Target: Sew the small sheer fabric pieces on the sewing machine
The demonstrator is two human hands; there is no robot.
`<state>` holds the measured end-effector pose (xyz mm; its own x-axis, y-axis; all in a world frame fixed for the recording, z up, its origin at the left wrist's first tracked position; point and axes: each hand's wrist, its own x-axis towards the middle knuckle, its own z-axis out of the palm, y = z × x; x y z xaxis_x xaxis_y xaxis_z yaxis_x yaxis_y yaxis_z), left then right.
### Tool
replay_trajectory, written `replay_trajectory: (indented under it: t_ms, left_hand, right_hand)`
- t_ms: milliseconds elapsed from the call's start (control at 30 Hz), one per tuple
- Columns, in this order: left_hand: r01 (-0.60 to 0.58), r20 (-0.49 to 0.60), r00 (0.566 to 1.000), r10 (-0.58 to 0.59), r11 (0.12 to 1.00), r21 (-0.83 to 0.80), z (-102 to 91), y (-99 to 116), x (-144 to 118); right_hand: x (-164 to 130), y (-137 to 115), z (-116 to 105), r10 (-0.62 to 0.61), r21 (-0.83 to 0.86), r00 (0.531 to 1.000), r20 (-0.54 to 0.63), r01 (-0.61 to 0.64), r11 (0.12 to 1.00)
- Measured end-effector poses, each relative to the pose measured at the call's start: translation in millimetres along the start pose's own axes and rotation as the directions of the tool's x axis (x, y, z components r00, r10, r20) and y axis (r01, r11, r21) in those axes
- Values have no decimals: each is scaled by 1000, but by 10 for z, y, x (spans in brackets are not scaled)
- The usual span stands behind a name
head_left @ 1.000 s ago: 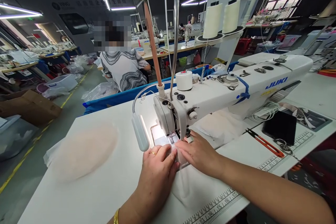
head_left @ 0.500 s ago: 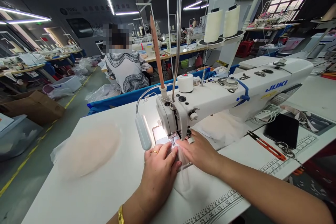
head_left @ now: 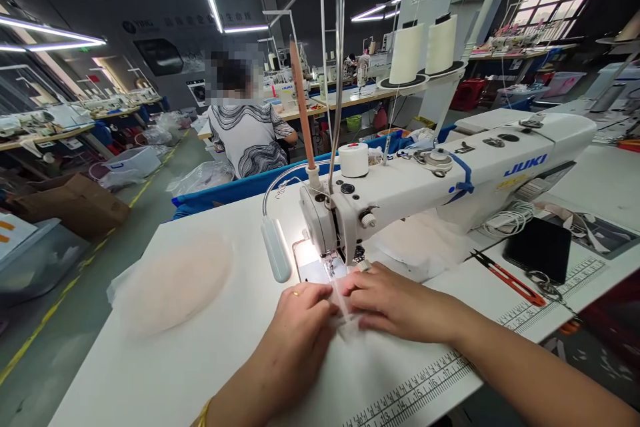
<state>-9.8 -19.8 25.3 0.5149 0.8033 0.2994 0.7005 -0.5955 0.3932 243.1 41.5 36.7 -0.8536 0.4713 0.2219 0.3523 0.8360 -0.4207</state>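
A narrow piece of sheer pale fabric [head_left: 344,301] runs toward me from the presser foot [head_left: 331,269] of a white sewing machine [head_left: 400,208]. To its left, my left hand [head_left: 304,328] has fingers bent and pinched on the fabric's edge. My right hand [head_left: 397,300] grips the opposite side, its fingers curled inward. Motion blurs the near end of the piece, and my fingers partly cover it. Both hands are just in front of the lit needle area.
Sheer beige fabric pieces [head_left: 173,283] lie on the table's left; more fabric [head_left: 423,240] lies behind the machine arm. Orange-handled thread snips [head_left: 510,278], a black phone [head_left: 539,248] and a printed ruler [head_left: 415,395] are at right. A lamp [head_left: 276,252] stands beside the needle. A co-worker [head_left: 250,137] sits ahead.
Both hands have drawn back from the presser foot toward me. The right hand has turned and curled its fingers on the fabric. The view has shifted slightly.
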Motion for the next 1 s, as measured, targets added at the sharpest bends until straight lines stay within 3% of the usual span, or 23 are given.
replay_trajectory:
  t_ms: [133, 233, 400, 600, 800, 900, 1000]
  left_hand:
    - [113, -124, 984, -128, 986, -126, 164, -78, 167]
    - [187, -144, 967, -212, 968, -167, 232, -103, 276]
    - [208, -143, 962, -231, 964, -164, 231, -117, 336]
    - [213, -146, 958, -247, 952, -219, 230, -116, 344]
    - [23, -252, 964, -89, 967, -254, 218, -99, 337]
    - [-64, -292, 956, 13, 984, -167, 209, -87, 280]
    - [-123, -259, 961, 97, 988, -88, 208, -53, 164]
  right_hand:
    - [59, 46, 77, 41, 47, 985, -165, -33, 998]
    - [108, 68, 144, 103, 106, 933, -345, -70, 992]
    - [163, 56, 193, 274, 310, 854, -443, -141, 940]
    - [172, 37, 200, 288, 381, 857, -426, -119, 917]
    - [139, 59, 180, 246, 306, 883, -399, -125, 944]
    - [106, 71, 133, 138, 176, 930, -341, -81, 981]
    - [66, 66, 87, -29, 46, 981, -194, 39, 998]
